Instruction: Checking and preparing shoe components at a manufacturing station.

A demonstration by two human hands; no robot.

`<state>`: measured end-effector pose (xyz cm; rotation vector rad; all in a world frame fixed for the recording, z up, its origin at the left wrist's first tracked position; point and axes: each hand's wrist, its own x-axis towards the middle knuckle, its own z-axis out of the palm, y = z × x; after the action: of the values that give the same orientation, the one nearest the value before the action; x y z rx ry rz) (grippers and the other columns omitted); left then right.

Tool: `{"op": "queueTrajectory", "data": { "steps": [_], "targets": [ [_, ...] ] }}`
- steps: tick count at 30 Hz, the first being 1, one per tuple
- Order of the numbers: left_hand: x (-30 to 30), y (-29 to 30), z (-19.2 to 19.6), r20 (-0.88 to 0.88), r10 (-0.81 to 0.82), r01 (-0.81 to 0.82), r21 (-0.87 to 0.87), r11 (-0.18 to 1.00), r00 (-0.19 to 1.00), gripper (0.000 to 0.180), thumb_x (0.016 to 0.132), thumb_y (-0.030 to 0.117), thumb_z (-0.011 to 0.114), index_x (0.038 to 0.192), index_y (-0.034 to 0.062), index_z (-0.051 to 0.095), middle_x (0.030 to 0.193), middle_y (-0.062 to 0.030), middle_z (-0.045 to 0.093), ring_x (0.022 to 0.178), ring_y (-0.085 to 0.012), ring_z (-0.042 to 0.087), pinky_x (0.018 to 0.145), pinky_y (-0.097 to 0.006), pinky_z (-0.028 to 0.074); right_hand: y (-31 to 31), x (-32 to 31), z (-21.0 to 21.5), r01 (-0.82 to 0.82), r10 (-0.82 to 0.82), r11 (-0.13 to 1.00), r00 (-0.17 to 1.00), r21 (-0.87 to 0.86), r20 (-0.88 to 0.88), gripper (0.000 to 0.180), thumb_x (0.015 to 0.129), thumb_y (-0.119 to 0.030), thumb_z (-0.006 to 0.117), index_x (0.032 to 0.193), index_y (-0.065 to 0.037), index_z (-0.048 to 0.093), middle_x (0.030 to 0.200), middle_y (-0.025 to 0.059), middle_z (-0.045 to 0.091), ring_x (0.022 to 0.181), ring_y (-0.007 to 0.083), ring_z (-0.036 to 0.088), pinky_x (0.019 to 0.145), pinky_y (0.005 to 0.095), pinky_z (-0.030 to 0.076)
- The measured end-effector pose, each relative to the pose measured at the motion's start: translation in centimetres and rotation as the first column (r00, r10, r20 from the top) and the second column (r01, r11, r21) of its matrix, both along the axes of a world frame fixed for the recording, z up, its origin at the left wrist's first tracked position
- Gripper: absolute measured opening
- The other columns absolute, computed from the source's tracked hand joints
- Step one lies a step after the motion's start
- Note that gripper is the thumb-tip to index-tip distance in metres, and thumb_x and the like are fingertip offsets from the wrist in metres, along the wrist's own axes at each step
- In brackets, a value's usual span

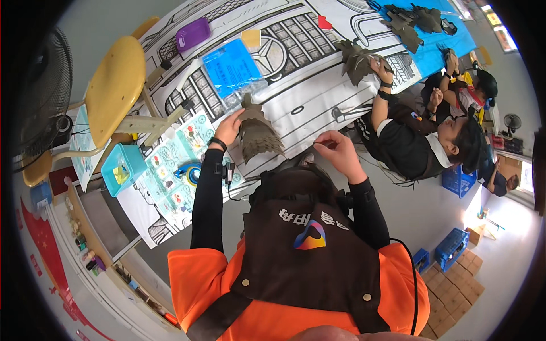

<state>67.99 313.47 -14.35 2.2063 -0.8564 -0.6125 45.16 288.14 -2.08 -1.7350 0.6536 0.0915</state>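
A dark grey-green piece of layered fabric or thin sheets with jagged edges rests on the near edge of the table. My left hand grips it by its left edge, fingers closed on it. To the right of it, my right hand is raised over the table edge. Its thumb and fingertips are pinched together, and whatever they hold, if anything, is too small to make out. Just beyond the layered piece lies a blue packet in clear plastic.
A purple tray, a teal bin and a blue tape roll surround the work. At right a co-worker handles a similar grey-green piece. A yellow stool and a fan stand left.
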Motion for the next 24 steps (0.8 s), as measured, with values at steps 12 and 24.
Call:
{"op": "queueTrajectory", "data": {
  "steps": [12,24],
  "targets": [
    [-5.8,-2.1,17.8,0.463,-0.089,0.300,-0.404,0.864,0.882,0.056,0.071,-0.011,0.039,0.121,0.0084,0.054,0.121,-0.0165,0.053,0.117,-0.0345,0.045,0.101,-0.038,0.033,2.3,5.9,1.7,-0.173,-0.101,0.592,0.953,0.787,0.286,0.008,0.081,-0.002,0.062,0.087,0.001,0.060,0.093,0.0047,0.058,0.087,0.0140,0.057,0.084,0.0271,0.045],
    [-9.8,-1.7,18.9,-0.854,-0.422,-0.807,-0.465,0.364,0.302,0.038,0.095,0.031,0.040,0.119,0.0031,0.050,0.109,-0.0078,0.061,0.097,-0.0144,0.059,0.080,-0.028,0.047,5.9,2.5,6.3,0.256,0.267,0.838,0.577,-0.481,0.772,0.019,0.063,0.000,0.072,0.080,-0.004,0.064,0.090,0.0137,0.058,0.076,0.0253,0.059,0.065,0.0288,0.049]
  ]
}}
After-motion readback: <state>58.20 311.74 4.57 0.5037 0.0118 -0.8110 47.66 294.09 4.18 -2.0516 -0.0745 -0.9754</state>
